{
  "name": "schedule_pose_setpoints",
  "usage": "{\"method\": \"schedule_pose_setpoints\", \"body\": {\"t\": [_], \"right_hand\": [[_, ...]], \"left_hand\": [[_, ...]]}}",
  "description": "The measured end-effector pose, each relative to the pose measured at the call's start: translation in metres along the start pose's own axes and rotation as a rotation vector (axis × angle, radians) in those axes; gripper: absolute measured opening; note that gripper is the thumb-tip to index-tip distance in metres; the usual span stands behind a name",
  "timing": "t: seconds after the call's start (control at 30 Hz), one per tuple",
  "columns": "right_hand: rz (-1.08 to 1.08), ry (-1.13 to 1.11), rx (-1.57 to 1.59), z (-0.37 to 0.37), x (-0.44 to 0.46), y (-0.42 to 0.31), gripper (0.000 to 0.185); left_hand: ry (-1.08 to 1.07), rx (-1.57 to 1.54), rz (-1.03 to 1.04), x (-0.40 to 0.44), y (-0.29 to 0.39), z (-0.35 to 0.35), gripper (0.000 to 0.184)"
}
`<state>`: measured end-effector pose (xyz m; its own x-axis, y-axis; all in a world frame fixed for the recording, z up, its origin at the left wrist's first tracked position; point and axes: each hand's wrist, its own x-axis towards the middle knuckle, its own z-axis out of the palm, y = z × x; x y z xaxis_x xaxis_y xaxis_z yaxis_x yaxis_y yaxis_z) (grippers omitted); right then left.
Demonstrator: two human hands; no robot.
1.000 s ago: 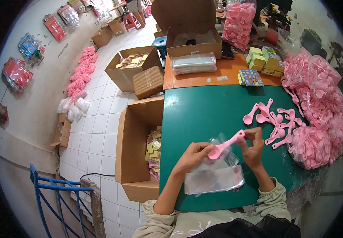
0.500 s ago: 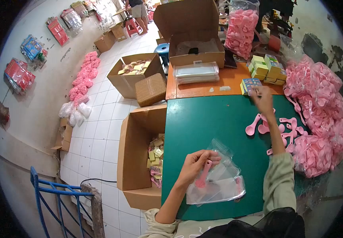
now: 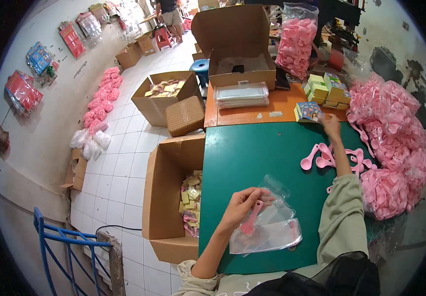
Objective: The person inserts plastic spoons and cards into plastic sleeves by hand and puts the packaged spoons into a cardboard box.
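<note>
Left hand (image 3: 245, 204) pinches a spoon (image 3: 250, 220) at one end, seemingly to steady it over the bags (image 3: 274, 240); right hand (image 3: 330, 123) is at the cards (image 3: 307, 112), grip unclear

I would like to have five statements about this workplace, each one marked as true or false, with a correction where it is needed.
1. The left hand holds a pink spoon. True.
2. The right hand is inside the wicker box. False: it is at the blue-topped stack.
3. Clear plastic bags lie on the green table top. True.
4. The big carton beside the table is closed. False: it stands open.
5. The floor is dark wood. False: it has white tiles.
</note>
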<state>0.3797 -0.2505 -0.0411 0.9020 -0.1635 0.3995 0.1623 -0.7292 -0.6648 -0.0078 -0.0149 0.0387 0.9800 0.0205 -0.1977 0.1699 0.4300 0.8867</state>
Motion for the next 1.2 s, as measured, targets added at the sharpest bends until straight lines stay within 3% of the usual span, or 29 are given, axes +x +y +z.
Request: {"method": "schedule_pose_setpoints", "body": {"t": [0.13, 0.23, 0.3, 0.37, 0.4, 0.53, 0.67, 0.77, 0.87, 1.0, 1.07, 1.13, 1.2], "right_hand": [[0.045, -0.135, 0.128, -0.012, 0.001, -0.008, 0.035], [-0.076, -0.242, 0.331, -0.075, -0.050, -0.077, 0.014], [-0.183, -0.478, 0.608, -0.114, -0.098, -0.112, 0.011], [-0.221, -0.655, 0.679, -0.149, -0.147, -0.139, 0.011], [-0.099, -0.840, 0.783, -0.167, -0.168, -0.150, 0.013], [-0.196, -1.001, 0.574, -0.200, -0.198, -0.172, 0.014], [-0.430, -0.940, 0.414, -0.201, -0.197, -0.177, 0.015], [-0.442, -1.035, 0.403, -0.197, -0.200, -0.177, 0.014], [-0.677, -0.999, 0.194, -0.188, -0.207, -0.178, 0.015], [-0.719, -1.018, 0.120, -0.173, -0.224, -0.169, 0.018], [-0.686, -1.017, 0.223, -0.162, -0.225, -0.158, 0.014], [-0.601, -1.088, 0.364, -0.157, -0.221, -0.150, 0.014], [-0.382, -1.102, 0.437, -0.151, -0.215, -0.140, 0.015]], "left_hand": [[-0.014, 0.043, 0.034, -0.004, -0.004, -0.001, 0.033], [-0.003, 0.075, 0.035, -0.008, 0.006, -0.001, 0.033], [-0.037, 0.045, 0.060, -0.006, 0.002, -0.003, 0.034], [-0.036, 0.071, 0.066, -0.005, 0.002, 0.001, 0.034], [-0.037, 0.088, 0.069, -0.005, 0.001, 0.002, 0.034], [0.004, 0.266, 0.099, -0.006, 0.008, 0.003, 0.031], [-0.079, 0.475, 0.112, -0.003, 0.016, 0.001, 0.030], [-0.132, 0.552, 0.115, 0.001, 0.021, 0.003, 0.030], [-0.163, 0.595, 0.168, 0.008, 0.013, 0.006, 0.035], [-0.031, 0.914, 0.214, 0.004, 0.015, 0.019, 0.042], [0.069, 1.049, 0.283, 0.005, 0.005, 0.019, 0.045], [0.039, 1.017, 0.271, 0.006, 0.000, 0.012, 0.047], [0.004, 1.009, 0.221, 0.005, 0.002, 0.002, 0.050]]}}
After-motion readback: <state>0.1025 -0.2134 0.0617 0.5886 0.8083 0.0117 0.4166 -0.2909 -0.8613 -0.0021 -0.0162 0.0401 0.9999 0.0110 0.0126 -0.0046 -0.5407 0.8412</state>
